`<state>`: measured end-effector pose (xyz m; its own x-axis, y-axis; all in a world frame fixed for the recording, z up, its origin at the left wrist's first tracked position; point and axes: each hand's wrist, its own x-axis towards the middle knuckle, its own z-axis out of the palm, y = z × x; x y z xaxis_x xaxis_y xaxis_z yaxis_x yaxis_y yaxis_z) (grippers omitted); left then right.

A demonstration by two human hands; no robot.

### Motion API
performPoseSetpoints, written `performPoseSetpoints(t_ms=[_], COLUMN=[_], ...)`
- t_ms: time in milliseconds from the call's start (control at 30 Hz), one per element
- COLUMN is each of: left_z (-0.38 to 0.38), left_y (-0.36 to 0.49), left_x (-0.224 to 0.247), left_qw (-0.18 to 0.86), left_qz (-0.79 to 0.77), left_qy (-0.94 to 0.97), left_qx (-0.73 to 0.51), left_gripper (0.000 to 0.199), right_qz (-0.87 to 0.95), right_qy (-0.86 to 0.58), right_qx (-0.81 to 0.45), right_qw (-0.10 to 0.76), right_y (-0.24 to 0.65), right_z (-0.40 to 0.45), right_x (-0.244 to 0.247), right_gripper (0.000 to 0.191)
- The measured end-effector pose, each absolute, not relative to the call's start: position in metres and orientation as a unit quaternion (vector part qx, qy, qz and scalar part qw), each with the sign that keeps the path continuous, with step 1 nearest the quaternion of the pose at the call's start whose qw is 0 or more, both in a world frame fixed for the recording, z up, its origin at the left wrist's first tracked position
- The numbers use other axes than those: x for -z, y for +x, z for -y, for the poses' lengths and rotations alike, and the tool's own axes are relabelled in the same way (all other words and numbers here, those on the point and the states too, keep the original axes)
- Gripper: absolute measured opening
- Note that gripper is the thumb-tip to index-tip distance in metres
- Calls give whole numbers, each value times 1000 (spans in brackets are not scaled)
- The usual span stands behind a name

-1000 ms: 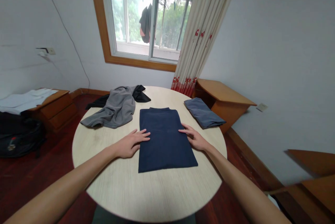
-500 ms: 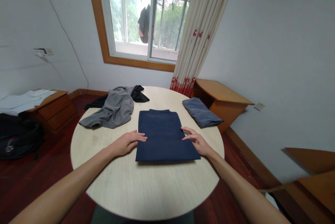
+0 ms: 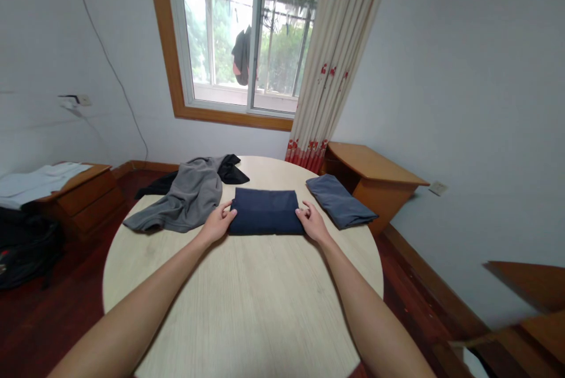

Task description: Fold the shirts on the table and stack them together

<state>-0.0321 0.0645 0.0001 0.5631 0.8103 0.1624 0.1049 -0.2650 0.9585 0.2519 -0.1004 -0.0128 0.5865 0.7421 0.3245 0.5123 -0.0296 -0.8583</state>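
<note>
A navy blue shirt (image 3: 266,212), folded into a flat wide rectangle, lies around the middle of the round table. My left hand (image 3: 218,222) grips its left edge, thumb on top of the cloth and some fingers partly hidden behind. At the opposite edge my right hand (image 3: 312,221) holds the cloth in the same way, thumb resting on the top. Left of the shirt is a crumpled grey garment (image 3: 194,192) with black cloth (image 3: 233,170) by it. A folded dark grey-blue garment (image 3: 339,201) lies to the right.
The pale round table (image 3: 260,295) fills the lower middle. Beyond its right rim stands a wooden desk (image 3: 375,163) beside a curtain (image 3: 335,60). At left are a low wooden drawer cabinet (image 3: 92,195) with white papers and a black bag (image 3: 26,248) on the floor.
The near part of the navy shirt has been folded away from me, making it shorter. Both hands moved forward and now grip its side edges instead of lying on top.
</note>
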Motion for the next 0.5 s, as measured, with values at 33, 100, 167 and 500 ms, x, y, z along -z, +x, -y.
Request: performPoseSetpoints(t_ms=[33, 100, 167, 500], left_z=[-63, -59, -55, -49], left_y=[-34, -41, -46, -58], left_x=[4, 8, 4, -11], left_qw=[503, 476, 447, 397], left_qz=[-317, -310, -309, -318], left_qy=[730, 756, 782, 821], left_qx=[-338, -325, -306, -260], left_gripper=[86, 89, 80, 59], right_qz=[448, 469, 487, 532], right_qy=[-713, -707, -698, -679], right_qx=[-101, -108, -125, -144], right_qw=[530, 518, 510, 485], right_y=[252, 252, 252, 250], right_z=[103, 111, 120, 129], right_x=[17, 21, 21, 12], right_gripper=[73, 77, 75, 45])
